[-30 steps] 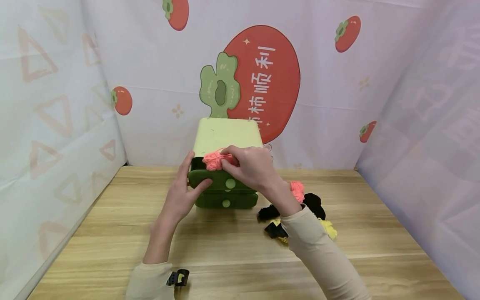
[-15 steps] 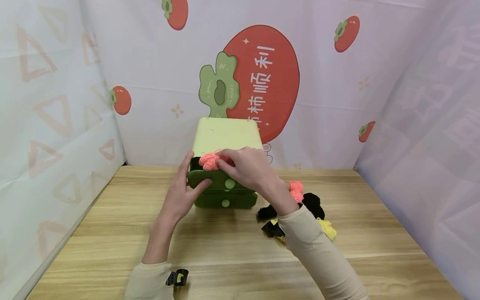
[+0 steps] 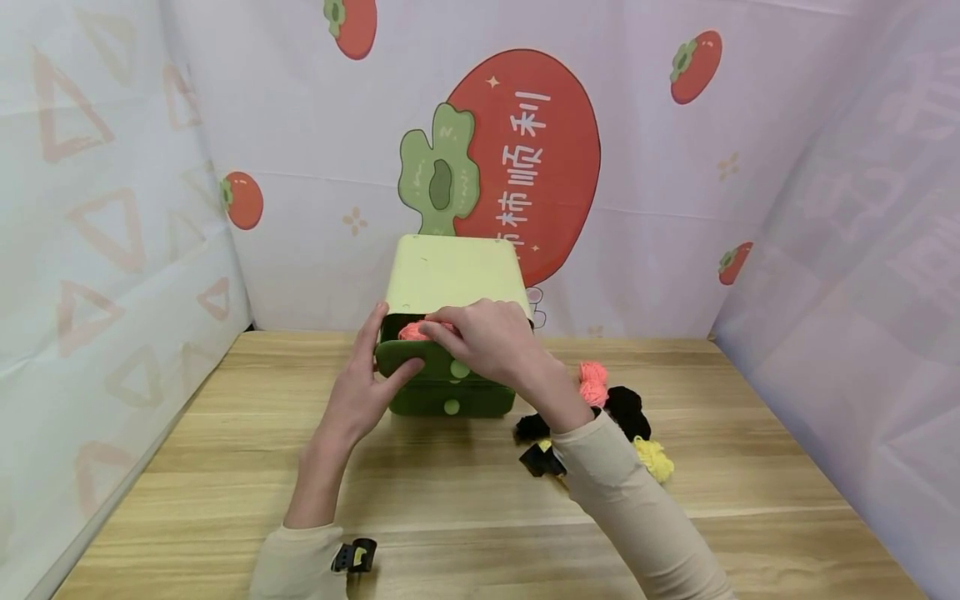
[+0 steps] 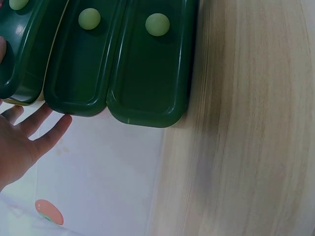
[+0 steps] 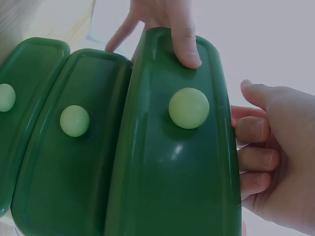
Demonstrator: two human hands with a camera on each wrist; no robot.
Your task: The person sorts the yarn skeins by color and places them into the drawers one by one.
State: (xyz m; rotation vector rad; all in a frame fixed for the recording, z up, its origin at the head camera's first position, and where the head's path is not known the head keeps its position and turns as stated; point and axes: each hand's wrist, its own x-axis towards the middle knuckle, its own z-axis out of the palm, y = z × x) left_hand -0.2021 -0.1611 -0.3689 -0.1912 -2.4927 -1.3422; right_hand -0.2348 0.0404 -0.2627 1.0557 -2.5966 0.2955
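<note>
Coral-pink yarn [image 3: 412,332] is sitting down in the pulled-out top drawer [image 5: 177,162] of the pale-green cabinet [image 3: 459,267]. At the cabinet's front, the right hand [image 3: 491,337] is grasping this bundle, its fingers curling over the drawer's edge and hiding some strands. By the cabinet's left side, the left hand [image 3: 360,392] is gripping the drawer's end, its thumb lying across the front. Right of the cabinet, on the worktop [image 3: 450,517], another pink bundle [image 3: 593,384], a black bundle [image 3: 628,412] and a yellow bundle [image 3: 654,459] are lying. The yarn is probably going to handle as light, limp and hardly fragile, though loose loops are inviting snags; gathering the bundle's middle is seeming safer than pinching one strand.
</note>
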